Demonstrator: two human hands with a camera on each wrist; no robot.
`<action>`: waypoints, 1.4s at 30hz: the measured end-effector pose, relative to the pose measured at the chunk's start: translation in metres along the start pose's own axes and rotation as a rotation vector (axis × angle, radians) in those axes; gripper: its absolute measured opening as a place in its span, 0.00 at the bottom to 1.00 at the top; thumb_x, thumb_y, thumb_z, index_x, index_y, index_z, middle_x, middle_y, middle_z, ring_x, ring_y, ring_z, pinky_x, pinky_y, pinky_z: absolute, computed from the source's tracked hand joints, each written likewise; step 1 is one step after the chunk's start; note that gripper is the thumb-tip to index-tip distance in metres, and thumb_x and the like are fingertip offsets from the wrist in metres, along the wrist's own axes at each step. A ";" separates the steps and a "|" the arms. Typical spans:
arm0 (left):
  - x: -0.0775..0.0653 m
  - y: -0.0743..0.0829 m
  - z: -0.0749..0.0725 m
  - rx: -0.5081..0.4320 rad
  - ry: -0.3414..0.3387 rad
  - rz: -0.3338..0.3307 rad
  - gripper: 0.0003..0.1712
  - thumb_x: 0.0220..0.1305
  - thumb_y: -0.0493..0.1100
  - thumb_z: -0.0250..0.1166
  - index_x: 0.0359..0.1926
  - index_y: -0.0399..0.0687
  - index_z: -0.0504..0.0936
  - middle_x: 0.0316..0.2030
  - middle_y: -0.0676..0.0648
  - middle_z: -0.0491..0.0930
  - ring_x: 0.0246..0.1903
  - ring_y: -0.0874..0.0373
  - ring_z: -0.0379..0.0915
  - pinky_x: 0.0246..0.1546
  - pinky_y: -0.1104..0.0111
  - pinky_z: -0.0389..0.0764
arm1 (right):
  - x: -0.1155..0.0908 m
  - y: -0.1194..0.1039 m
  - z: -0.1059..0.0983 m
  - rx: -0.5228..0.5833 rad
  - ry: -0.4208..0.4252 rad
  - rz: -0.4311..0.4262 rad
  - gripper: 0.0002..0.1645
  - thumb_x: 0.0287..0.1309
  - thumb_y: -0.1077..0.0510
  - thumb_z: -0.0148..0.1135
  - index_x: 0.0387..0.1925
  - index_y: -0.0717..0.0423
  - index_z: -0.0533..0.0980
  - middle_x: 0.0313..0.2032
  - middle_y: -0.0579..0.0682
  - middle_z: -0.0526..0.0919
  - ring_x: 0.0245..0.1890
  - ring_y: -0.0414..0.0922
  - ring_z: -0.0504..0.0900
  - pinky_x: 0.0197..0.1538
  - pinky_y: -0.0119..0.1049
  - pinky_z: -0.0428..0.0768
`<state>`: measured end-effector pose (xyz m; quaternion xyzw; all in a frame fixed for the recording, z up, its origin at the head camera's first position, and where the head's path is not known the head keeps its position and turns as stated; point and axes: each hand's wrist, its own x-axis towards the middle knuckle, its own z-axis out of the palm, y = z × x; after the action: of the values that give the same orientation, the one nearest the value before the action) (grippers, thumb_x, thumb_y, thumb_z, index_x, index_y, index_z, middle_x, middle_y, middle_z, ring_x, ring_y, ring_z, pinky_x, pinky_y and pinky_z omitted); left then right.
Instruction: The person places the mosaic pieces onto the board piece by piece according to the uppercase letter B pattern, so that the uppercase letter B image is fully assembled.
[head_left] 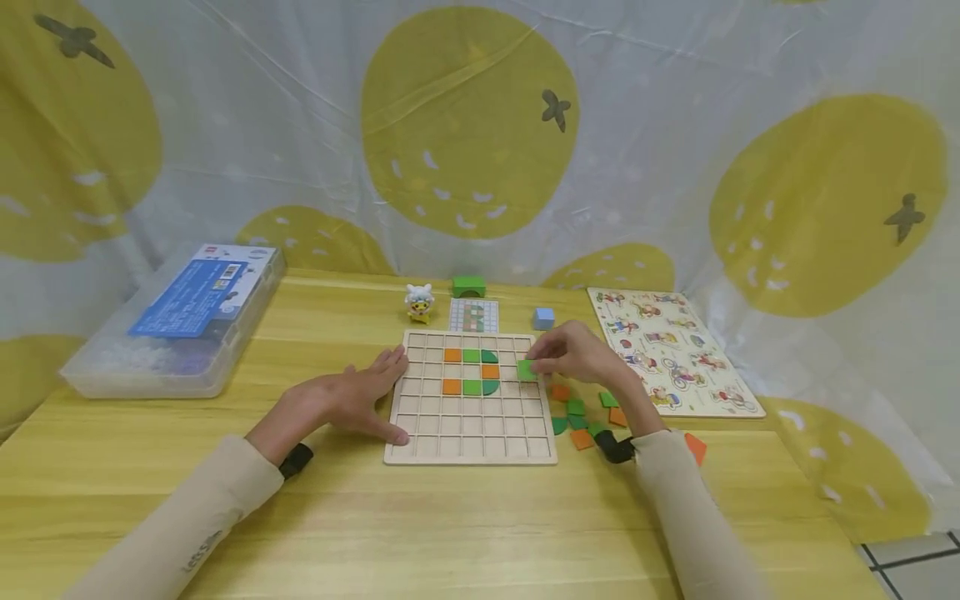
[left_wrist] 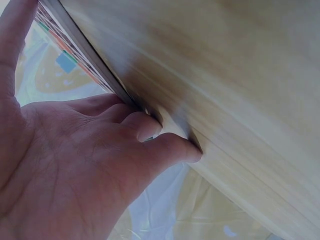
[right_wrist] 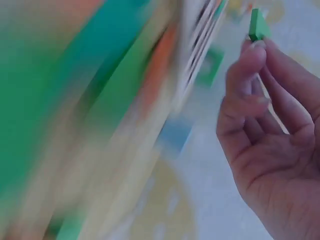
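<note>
A light green square tile [head_left: 527,371] is pinched between the thumb and fingertips of my right hand [head_left: 576,357], over the right side of a wooden grid board [head_left: 468,425]. In the right wrist view the same green tile [right_wrist: 257,26] stands out from the fingertips of my right hand [right_wrist: 272,125]. My left hand [head_left: 348,398] lies spread along the board's left edge, its thumb at the lower left corner. Seen from the left wrist, the fingers of my left hand [left_wrist: 85,150] rest against the board's side and the table. Orange tiles [head_left: 452,356], green squares [head_left: 472,387] and dark green rounded tiles [head_left: 491,387] lie in the grid's upper cells.
Loose orange and green tiles [head_left: 576,407] are scattered right of the board. Behind it stand a pattern card [head_left: 474,317], a small figurine [head_left: 419,304], a green arch block [head_left: 468,287] and a blue block [head_left: 543,318]. A picture puzzle board [head_left: 675,350] lies right, a plastic case [head_left: 180,325] left.
</note>
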<state>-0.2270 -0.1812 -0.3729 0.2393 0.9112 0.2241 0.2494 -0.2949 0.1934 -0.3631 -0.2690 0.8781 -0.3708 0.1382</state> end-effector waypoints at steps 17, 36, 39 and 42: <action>0.003 0.003 0.001 0.023 -0.005 -0.037 0.74 0.63 0.64 0.78 0.86 0.31 0.39 0.86 0.33 0.29 0.85 0.36 0.26 0.79 0.30 0.36 | 0.064 -0.058 0.062 0.083 -0.024 0.119 0.10 0.70 0.66 0.70 0.50 0.67 0.88 0.34 0.56 0.92 0.32 0.47 0.91 0.36 0.34 0.86; -0.002 0.002 0.000 -0.005 0.003 0.010 0.73 0.64 0.62 0.78 0.84 0.26 0.39 0.85 0.29 0.29 0.84 0.32 0.25 0.77 0.28 0.36 | 0.063 -0.055 0.061 -0.075 -0.075 -0.015 0.11 0.73 0.63 0.69 0.52 0.61 0.90 0.50 0.52 0.92 0.52 0.47 0.89 0.56 0.38 0.86; 0.000 0.001 0.001 -0.002 0.003 0.008 0.73 0.64 0.62 0.78 0.84 0.27 0.39 0.85 0.30 0.29 0.85 0.32 0.25 0.78 0.28 0.36 | 0.063 -0.055 0.060 -0.087 -0.079 -0.022 0.12 0.75 0.62 0.67 0.53 0.59 0.89 0.50 0.51 0.93 0.50 0.44 0.88 0.56 0.38 0.86; 0.001 0.001 0.001 0.002 0.002 0.003 0.74 0.64 0.62 0.78 0.84 0.27 0.39 0.85 0.30 0.29 0.85 0.33 0.25 0.78 0.28 0.36 | 0.061 -0.054 0.053 -0.081 -0.087 -0.048 0.13 0.76 0.61 0.66 0.55 0.61 0.88 0.49 0.52 0.93 0.48 0.44 0.89 0.55 0.38 0.86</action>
<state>-0.2269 -0.1796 -0.3739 0.2406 0.9113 0.2240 0.2481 -0.3007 0.0962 -0.3630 -0.3114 0.8788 -0.3262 0.1561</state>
